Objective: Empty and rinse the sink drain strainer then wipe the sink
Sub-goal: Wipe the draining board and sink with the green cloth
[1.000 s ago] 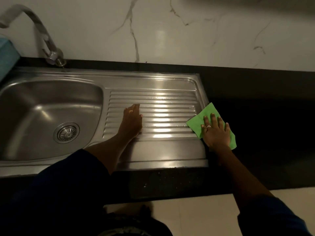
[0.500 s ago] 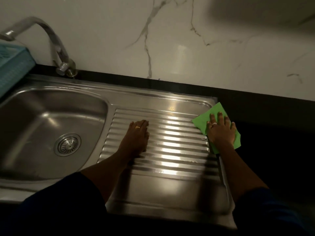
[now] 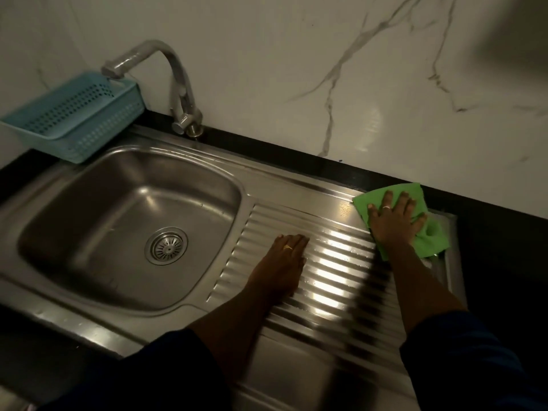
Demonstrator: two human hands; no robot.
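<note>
A stainless steel sink (image 3: 89,209) has its round drain strainer (image 3: 166,246) seated in the bottom of the bowl. To the right lies the ribbed draining board (image 3: 335,271). My left hand (image 3: 281,265) rests flat on the ribs, fingers together, holding nothing. My right hand (image 3: 391,223) presses flat with spread fingers on a green cloth (image 3: 433,235) at the board's far right corner. The cloth is bunched under my palm.
A grey curved tap (image 3: 178,90) stands behind the bowl. A light blue perforated basket (image 3: 77,117) sits at the back left. A white marble wall (image 3: 326,69) rises behind a black counter strip (image 3: 326,164). Black counter (image 3: 504,262) continues to the right.
My right hand has slid the green cloth away from me, up along the right edge to the board's far corner. The view has shifted, so the tap and basket show fully. My left hand stays on the ribs.
</note>
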